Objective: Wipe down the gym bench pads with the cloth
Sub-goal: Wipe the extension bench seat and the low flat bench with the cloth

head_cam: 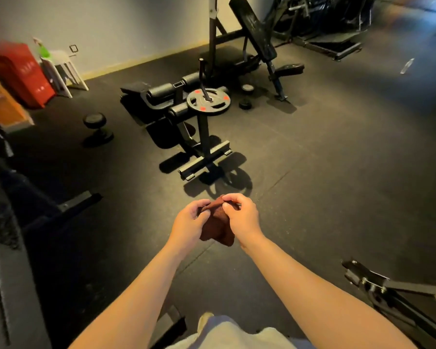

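I hold a dark red-brown cloth [217,224] in front of me with both hands, above the floor. My left hand [189,220] grips its left edge and my right hand [242,217] pinches its top right edge. A low black bench with roller pads [161,93] and a weight plate [208,100] on a post stands ahead, well beyond the cloth. An incline bench with a long black back pad [254,28] and a small seat pad [288,69] stands farther back on the right.
Dumbbells [96,128] lie on the black rubber floor at left, with small ones near the incline bench [246,104]. A red box [23,71] and a white stool [62,70] stand by the wall. Machine frames sit at the left edge and lower right [398,288].
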Tool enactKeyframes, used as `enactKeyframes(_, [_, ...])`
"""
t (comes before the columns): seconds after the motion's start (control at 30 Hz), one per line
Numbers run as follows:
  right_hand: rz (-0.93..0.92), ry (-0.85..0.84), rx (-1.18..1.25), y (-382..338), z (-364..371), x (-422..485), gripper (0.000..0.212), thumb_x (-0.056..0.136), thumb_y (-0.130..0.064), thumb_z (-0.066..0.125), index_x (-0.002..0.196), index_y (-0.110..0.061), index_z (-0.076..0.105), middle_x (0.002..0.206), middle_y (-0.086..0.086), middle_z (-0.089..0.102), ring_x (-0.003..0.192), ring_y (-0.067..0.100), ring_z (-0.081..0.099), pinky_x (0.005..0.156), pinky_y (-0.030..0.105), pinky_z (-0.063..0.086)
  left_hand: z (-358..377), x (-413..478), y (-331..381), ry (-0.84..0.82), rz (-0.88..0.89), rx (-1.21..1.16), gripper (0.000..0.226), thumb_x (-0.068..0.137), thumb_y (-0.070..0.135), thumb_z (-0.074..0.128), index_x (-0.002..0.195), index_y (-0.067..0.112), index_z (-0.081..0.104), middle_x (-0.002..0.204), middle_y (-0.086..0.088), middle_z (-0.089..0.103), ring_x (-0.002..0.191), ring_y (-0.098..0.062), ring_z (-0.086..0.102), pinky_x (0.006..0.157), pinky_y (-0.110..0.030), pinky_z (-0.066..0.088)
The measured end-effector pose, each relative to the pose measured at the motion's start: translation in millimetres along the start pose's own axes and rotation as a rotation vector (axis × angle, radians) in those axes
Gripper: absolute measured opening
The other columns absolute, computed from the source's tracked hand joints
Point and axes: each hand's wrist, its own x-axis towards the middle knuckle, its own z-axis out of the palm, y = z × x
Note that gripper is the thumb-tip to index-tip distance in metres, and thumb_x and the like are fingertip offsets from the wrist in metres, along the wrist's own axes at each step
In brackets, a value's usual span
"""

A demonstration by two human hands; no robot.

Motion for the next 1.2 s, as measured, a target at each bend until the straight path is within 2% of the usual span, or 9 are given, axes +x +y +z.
enactKeyframes(0.13, [-0.015,-0.028,0.007,-36.8,41.6,77.0,0.02,0.099,-0.018,0.057,0.099,-0.034,0.068,0.117,-0.006,0.059,0.104,0.009,0.057,0.094,0.031,0.053,-36.9,79.8,19.1,0.039,-0.004,0.071,0.027,0.105,0.026,0.052,0.129,0.032,0.061,0.117,0.015,0.062,0.103,0.0,0.057,0.083,-0.016,0.048])
enactKeyframes(0.27, [-0.026,-0.061,0.005,-63.3,82.1,163.7,0.02,0.101,-0.02,0.053,0.098,-0.034,0.068,0.12,-0.004,0.057,0.106,0.01,0.057,0.095,0.032,0.053,-64.7,172.8,27.4,0.107,-0.031,0.139,0.028,0.105,0.029,0.051,0.13,0.033,0.062,0.125,0.013,0.062,0.113,-0.009,0.055,0.097,-0.029,0.048])
enactKeyframes(0.43, [-0.068,-0.075,-0.033,-84.2,125.2,284.6,0.014,0.099,-0.022,0.058,0.103,-0.032,0.066,0.123,-0.006,0.046,0.105,0.009,0.054,0.095,0.029,0.052,-93.0,293.8,41.9,0.166,-0.08,0.105,0.028,0.105,0.033,0.05,0.131,0.032,0.061,0.125,0.011,0.06,0.112,-0.011,0.056,0.095,-0.028,0.05])
enactKeyframes(0.53, [-0.035,-0.17,-0.058,-100.2,145.6,354.5,0.018,0.099,-0.026,0.059,0.115,-0.032,0.063,0.126,-0.007,0.045,0.113,0.011,0.051,0.087,0.024,0.049,-114.0,360.3,54.9,0.182,-0.106,0.07,0.026,0.105,0.032,0.05,0.129,0.032,0.061,0.118,0.015,0.057,0.109,-0.009,0.055,0.092,-0.026,0.047])
enactKeyframes(0.6, [-0.022,-0.238,-0.073,-117.7,161.4,399.6,0.027,0.098,-0.027,0.06,0.123,-0.033,0.059,0.13,-0.005,0.046,0.116,0.012,0.049,0.088,0.025,0.045,-132.4,403.9,61.4,0.199,-0.119,0.064,0.027,0.105,0.03,0.05,0.13,0.034,0.061,0.117,0.018,0.054,0.109,-0.008,0.053,0.094,-0.027,0.046])
enactKeyframes(0.77, [-0.015,-0.372,-0.067,-166.7,223.8,483.9,0.032,0.097,-0.02,0.062,0.128,-0.028,0.057,0.13,-0.006,0.045,0.114,0.01,0.052,0.088,0.022,0.046,-187.1,501.0,61.4,0.26,-0.17,-0.007,0.029,0.105,0.03,0.051,0.132,0.035,0.06,0.125,0.015,0.056,0.116,-0.011,0.054,0.102,-0.032,0.048])
enactKeyframes(0.9, [-0.01,-0.367,-0.096,-191.2,295.7,555.8,0.022,0.099,-0.019,0.059,0.117,-0.031,0.06,0.128,-0.005,0.047,0.111,0.011,0.054,0.095,0.028,0.05,-239.9,584.7,49.1,0.202,-0.141,-0.04,0.03,0.104,0.026,0.055,0.131,0.036,0.058,0.131,0.011,0.058,0.115,-0.011,0.055,0.093,-0.025,0.045])
enactKeyframes(1.07, [-0.02,-0.285,-0.058,-218.3,405.6,653.4,0.024,0.1,-0.017,0.055,0.115,-0.032,0.064,0.121,-0.007,0.057,0.111,0.011,0.057,0.098,0.035,0.053,-329.8,703.9,20.5,0.126,-0.137,-0.019,0.043,0.101,0.024,0.06,0.141,0.036,0.053,0.143,0.009,0.049,0.125,-0.014,0.05,0.108,-0.04,0.046])
enactKeyframes(1.2, [0.067,-0.201,-0.006,-257.9,492.4,720.6,0.023,0.102,-0.017,0.052,0.118,-0.029,0.063,0.118,-0.007,0.061,0.112,0.012,0.057,0.092,0.029,0.051,-409.0,805.3,7.3,0.002,-0.065,0.084,0.043,0.102,0.021,0.058,0.143,0.03,0.053,0.153,0.01,0.037,0.126,-0.009,0.042,0.098,-0.021,0.041])
